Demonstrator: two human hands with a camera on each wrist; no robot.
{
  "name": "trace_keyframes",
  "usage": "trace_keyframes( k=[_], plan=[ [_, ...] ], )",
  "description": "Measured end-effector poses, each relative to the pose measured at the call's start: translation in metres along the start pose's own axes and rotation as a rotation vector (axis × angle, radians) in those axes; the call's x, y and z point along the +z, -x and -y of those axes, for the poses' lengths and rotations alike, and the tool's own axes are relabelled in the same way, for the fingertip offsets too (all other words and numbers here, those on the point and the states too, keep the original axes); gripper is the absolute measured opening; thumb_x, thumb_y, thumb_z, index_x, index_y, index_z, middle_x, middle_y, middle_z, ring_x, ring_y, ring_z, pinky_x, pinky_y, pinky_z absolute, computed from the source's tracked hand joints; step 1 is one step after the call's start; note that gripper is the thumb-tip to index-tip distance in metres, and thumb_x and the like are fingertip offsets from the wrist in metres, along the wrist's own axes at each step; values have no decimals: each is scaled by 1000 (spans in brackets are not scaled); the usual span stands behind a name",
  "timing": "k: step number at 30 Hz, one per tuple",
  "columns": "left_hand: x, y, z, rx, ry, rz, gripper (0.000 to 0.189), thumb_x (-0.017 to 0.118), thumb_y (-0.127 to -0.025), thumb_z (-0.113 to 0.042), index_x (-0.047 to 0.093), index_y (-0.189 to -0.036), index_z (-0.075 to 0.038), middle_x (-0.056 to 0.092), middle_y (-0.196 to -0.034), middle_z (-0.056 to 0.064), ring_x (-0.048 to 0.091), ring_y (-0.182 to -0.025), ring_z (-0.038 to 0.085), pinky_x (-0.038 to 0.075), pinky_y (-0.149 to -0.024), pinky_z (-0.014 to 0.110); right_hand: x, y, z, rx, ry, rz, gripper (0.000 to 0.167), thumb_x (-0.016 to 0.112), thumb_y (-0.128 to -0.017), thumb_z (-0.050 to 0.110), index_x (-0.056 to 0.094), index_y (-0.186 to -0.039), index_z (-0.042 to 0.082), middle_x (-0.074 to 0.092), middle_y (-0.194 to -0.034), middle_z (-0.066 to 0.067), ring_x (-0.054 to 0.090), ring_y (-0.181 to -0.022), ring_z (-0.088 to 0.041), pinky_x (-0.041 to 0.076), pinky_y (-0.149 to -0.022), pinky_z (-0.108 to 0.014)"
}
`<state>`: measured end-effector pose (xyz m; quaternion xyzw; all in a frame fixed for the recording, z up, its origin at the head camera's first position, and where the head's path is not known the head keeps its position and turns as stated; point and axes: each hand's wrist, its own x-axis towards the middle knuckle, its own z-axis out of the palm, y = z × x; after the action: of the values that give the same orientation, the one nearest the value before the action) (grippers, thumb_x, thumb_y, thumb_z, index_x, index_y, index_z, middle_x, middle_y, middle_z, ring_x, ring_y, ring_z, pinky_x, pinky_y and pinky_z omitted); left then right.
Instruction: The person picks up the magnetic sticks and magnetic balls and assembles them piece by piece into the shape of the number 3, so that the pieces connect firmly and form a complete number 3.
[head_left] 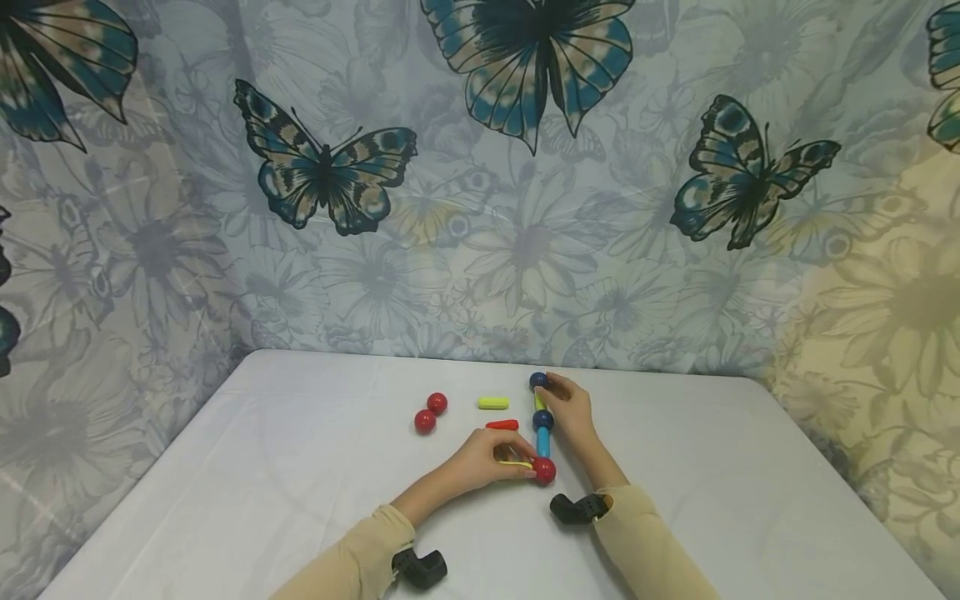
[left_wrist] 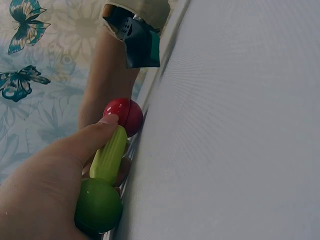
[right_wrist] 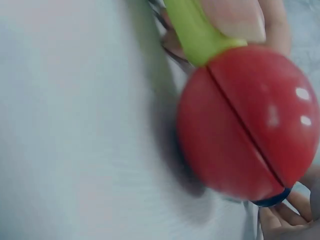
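A line of balls and rods stretches along the table: a dark blue ball (head_left: pixel 537 380), a yellow-green rod (head_left: pixel 539 403), a second dark blue ball (head_left: pixel 543 420), a blue rod (head_left: pixel 543 443) and a red ball (head_left: pixel 544 472). From the red ball another yellow-green rod (left_wrist: pixel 109 155) leads to a green ball (left_wrist: pixel 98 205), hidden in the head view. My left hand (head_left: pixel 477 460) grips this rod, thumb tip against the red ball. At the far end my right hand (head_left: pixel 572 410) pinches the other yellow-green rod beside the far blue ball; its fingertips partly cover the rod.
Two red balls (head_left: pixel 425 422) lie to the left on the white table (head_left: pixel 300 467). A loose yellow-green rod (head_left: pixel 492 403) and a red rod (head_left: pixel 502 425) lie between them and the line. Behind the table hangs a butterfly-patterned cloth (head_left: pixel 525 250).
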<state>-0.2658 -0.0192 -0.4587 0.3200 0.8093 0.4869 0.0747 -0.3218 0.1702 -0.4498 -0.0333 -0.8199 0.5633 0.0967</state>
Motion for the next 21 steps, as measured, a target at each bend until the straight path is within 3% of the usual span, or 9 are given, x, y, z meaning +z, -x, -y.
trace_keyframes(
  k=[21],
  plan=[
    [2, 0, 1, 6, -6, -13, 24, 79, -81, -29, 74, -103, -22, 74, -93, -8, 57, -77, -1, 50, -73, 17, -6, 37, -5, 62, -74, 55, 51, 68, -91, 21, 54, -136, 2, 54, -142, -20, 51, -132, -35, 44, -107, -44]
  ],
)
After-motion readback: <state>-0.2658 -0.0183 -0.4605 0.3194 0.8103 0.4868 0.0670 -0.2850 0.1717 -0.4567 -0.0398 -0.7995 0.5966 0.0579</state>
